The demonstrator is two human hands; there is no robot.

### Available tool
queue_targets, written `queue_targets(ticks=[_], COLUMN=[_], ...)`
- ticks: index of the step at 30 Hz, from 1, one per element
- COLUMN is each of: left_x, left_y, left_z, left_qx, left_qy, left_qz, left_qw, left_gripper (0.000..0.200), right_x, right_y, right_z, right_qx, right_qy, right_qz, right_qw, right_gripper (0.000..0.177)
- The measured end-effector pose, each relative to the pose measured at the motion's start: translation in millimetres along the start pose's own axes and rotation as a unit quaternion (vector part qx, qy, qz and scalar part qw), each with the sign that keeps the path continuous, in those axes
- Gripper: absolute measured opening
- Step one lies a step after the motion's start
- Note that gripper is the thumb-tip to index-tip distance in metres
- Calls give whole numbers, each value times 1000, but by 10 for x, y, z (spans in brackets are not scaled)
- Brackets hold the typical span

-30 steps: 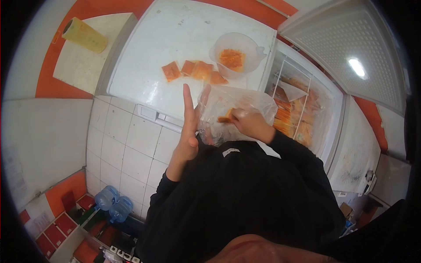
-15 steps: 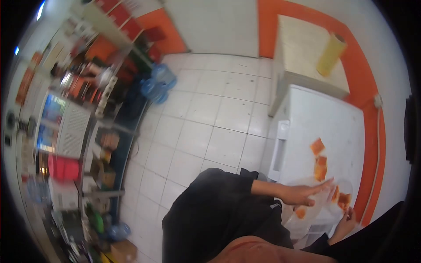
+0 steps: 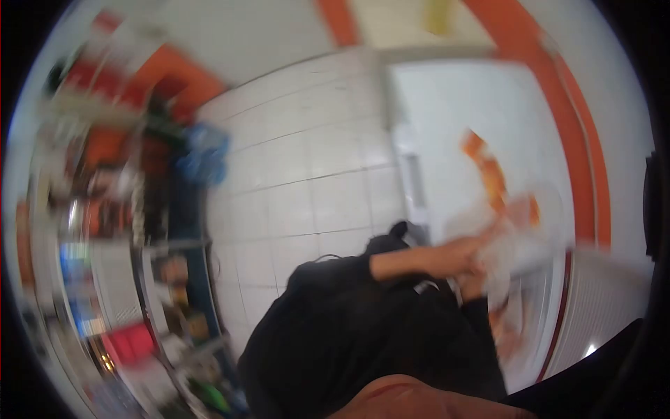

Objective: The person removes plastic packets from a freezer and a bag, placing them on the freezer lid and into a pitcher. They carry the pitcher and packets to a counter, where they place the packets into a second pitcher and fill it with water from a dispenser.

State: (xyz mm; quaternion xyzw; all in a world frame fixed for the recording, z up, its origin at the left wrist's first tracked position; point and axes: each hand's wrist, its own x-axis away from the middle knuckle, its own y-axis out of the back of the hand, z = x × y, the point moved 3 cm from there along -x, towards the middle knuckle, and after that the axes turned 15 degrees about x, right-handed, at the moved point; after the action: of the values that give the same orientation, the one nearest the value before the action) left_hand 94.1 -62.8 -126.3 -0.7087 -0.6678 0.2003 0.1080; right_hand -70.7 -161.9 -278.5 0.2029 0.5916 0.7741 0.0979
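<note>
Motion blurs this view. My left hand reaches across to a clear plastic bag at the near part of a white top; its fingers are smeared and partly behind the plastic. My right hand is just below the left, closed on the bag's near side. Several small square orange packets lie on the white top: one packet farthest away, another packet nearer. A further orange packet is beside the bag. Some orange and pinkish shapes below the bag are too blurred to name.
A cream cabinet with a yellow roll stands beyond the white top. An orange-banded wall runs along the right. Cluttered shelving and blue water bottles line the left of the tiled floor.
The view has swung and blurred. My right hand has come from the bag's far right side to close beside my left hand. The left hand, flat before, is now drawn in at the bag.
</note>
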Motion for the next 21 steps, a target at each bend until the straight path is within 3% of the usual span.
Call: queue_targets(ticks=[4,5,7,10,13,16,18,21], left_x=[75,58,23,-17,-63,-143,-199,-265], left_y=[13,36,35,7,49,74,68,85], left_z=[-270,-321,-284,-437,-533,-637,-664,-654], left_qx=[27,37,61,78,77,62,55,51], left_qy=[54,63,35,36,33,53,56,66], left_qz=[-11,-18,-29,-41,-47,-38,-44,-23], left_qw=[998,997,997,995,995,996,996,996], left_gripper=[132,136,141,146,146,146,147,147], right_x=[46,18,26,144,298,467,591,573], right_y=[-58,-56,-74,250,765,1537,2128,2596], right_z=[6,15,-17,52,148,187,211,118], right_qx=[37,32,-49,-80,-128,-261,-363,-304], right_qy=[-30,-51,-160,-218,-224,-103,-98,-176], right_qz=[-85,-83,6,14,2,-4,2,-294], right_qw=[995,995,986,972,966,960,927,889], right_gripper=[25,26,24,23,23,29,32,30])
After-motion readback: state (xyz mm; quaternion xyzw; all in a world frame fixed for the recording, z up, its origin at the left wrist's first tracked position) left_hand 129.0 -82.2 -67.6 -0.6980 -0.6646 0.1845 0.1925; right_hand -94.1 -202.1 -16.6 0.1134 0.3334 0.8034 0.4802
